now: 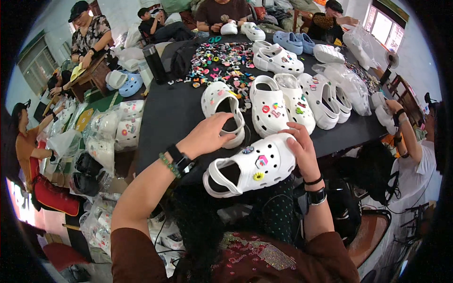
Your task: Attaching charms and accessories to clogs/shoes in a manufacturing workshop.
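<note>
Dark brown short-sleeved cloth shirt (306, 250) with a glittering print is filling the near edge as I'm watching. Beyond it a broad black flat-topped table (163, 111) is stretching away, and at its far side a person in a dark brown top (218, 13) is bending over white footwear. On the right, a clear crinkled plastic bag (356, 87) is lying beside a row of white perforated moulded clogs (269, 99). Near the left edge a tall black cylindrical bottle (153, 63) is standing upright.

One white rounded heel-strapped clog (245, 168) is tilting over the near table edge, its toe pointing right. My neighbour's bare right hand (303, 148) is holding that toe, thumb pressing the upper and fingers curling over the far side. Their bare left hand (210, 134) is reaching over another white strapped clog (222, 102) on the table; thumb and forefinger are spreading apart, though I can't tell whether they're gripping it.

Smallest of all, multicoloured little charms (226, 61) are lying scattered mid-table, and a yellow flower-shaped charm (258, 176) is sitting on the held clog.
</note>
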### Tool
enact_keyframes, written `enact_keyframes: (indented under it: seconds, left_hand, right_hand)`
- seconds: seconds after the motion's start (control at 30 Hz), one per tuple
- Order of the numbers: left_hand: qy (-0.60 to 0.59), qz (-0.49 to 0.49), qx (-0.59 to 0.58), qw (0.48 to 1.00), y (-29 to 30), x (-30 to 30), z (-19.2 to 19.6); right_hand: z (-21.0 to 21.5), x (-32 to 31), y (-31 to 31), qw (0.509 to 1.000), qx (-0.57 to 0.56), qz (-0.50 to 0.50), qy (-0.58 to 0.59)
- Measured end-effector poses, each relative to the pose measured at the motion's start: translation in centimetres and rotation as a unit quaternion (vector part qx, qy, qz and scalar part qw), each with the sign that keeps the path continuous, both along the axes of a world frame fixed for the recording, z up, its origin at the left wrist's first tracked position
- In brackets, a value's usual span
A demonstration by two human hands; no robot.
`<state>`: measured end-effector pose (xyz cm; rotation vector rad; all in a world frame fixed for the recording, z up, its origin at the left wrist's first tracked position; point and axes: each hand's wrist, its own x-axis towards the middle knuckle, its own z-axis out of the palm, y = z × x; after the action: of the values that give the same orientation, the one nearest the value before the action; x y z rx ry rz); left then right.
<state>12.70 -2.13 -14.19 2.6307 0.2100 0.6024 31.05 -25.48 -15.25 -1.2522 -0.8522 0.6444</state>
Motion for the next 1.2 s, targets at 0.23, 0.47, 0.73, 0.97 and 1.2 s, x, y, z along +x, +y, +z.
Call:
enact_keyframes:
  seconds: [0.23,0.47,0.73,0.97,1.2]
  left_hand:
    - [0.068,0.042,0.090,0.993,0.4,-0.4,0.5]
    - [0.054,0.062,0.141,0.987,3.6,-10.1,5.6]
    - [0.137,0.124,0.126,0.975,5.0,-21.0,2.8]
    - [0.091,0.213,0.189,0.954,4.2,-20.6,4.2]
    - [0.118,0.253,-0.124,0.952,2.0,-15.4,2.4]
  right_hand:
    - [-0.3,0.8,0.4,0.999,-0.012,-0.003,0.037]
    - [-1.4,-1.3,3.9,0.998,0.003,0.034,0.058]
    - [-3.6,-5.2,8.3,0.988,-0.096,0.102,0.073]
    - [-4.4,-6.8,12.9,0.989,-0.083,0.110,0.060]
    - [-6.5,-7.0,15.8,0.995,-0.073,0.026,0.067]
